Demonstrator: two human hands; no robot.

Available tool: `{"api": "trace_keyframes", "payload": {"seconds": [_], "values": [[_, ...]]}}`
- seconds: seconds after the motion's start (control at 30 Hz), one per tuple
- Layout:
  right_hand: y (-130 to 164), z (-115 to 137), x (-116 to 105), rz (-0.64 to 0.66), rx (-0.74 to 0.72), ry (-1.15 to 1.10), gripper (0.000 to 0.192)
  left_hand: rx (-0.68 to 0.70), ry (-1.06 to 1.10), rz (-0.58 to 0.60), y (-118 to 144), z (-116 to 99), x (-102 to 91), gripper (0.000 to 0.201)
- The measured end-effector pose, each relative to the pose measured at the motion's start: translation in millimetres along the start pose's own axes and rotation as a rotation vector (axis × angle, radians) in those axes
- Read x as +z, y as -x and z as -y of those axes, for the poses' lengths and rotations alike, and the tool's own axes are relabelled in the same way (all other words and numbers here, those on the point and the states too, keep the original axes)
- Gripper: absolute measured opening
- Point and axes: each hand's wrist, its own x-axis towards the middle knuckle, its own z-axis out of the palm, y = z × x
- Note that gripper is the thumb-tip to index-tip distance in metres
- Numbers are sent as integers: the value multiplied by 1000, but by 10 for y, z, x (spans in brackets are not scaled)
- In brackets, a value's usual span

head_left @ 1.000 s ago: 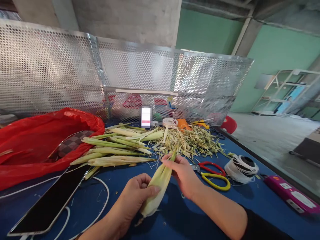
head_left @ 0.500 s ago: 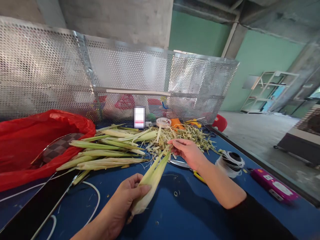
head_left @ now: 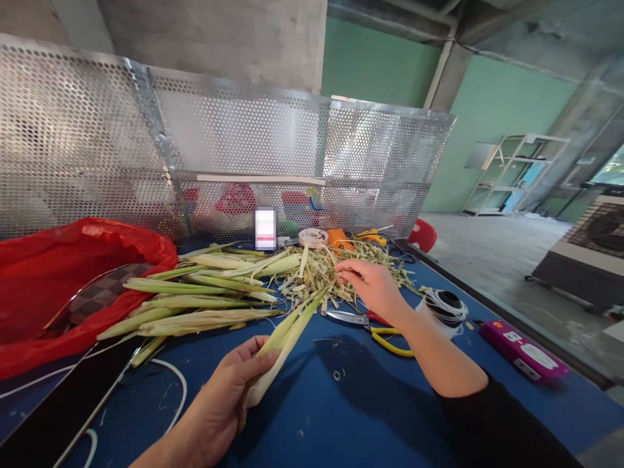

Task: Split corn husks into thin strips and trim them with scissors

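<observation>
Left hand (head_left: 229, 390): we had it clamped round the butt end of a pale green, half-stripped corn ear (head_left: 280, 339), near and left of centre on the blue table (head_left: 341, 416).
Corn axis: it ran from that grip up and right, far tip toward the husk scraps.
Right hand (head_left: 370, 286): our fingers were pinched together at the heap of shredded yellow-green husk strips (head_left: 316, 266), just right of the ear's tip; we could not tell what they held.
Nearer hand: the left.

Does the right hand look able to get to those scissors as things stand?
Probably yes. The right hand hovers over the husk scraps, and the scissors lie on the blue table just beneath its wrist, with nothing on top of them. The left hand holds the corn stalk.
</observation>
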Motion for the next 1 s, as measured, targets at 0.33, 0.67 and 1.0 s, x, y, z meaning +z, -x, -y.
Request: {"api": "trace_keyframes", "payload": {"seconds": [0.33,0.67,1.0], "values": [[-17,-27,14,-24,-227,444,26,1,-206,-71,43,22,37,38],[56,24,177,-219,-103,386,11,102,-300,-125,96,28,126,43],[-8,-369,-102,-535,150,396,21,39,-213,-108,119,87,96,34]]}}
